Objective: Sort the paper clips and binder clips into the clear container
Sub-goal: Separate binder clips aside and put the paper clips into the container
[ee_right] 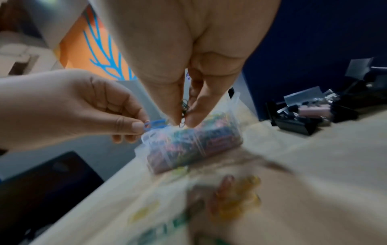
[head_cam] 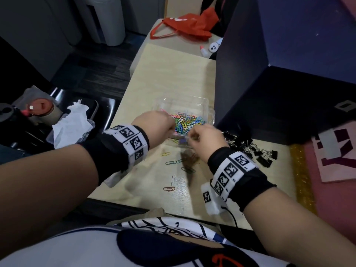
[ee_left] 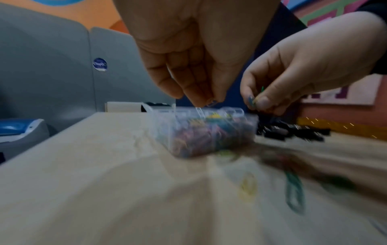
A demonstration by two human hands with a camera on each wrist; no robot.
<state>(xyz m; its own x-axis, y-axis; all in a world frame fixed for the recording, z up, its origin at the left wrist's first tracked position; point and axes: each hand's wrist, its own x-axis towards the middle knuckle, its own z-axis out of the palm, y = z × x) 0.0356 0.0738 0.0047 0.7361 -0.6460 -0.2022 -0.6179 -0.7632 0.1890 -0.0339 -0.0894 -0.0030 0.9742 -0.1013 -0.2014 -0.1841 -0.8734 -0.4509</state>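
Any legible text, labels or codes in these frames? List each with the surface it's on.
No text can be read.
Round blue sticker on the grey partition: white lettering, too blurred.
Black-and-white square marker codes on the left wristband and right wristband: patterns plus tiny unreadable characters.
Pink and maroon printed sheet: only cropped shapes.

No legible text; round blue sticker (ee_left: 100, 64) print blurred.
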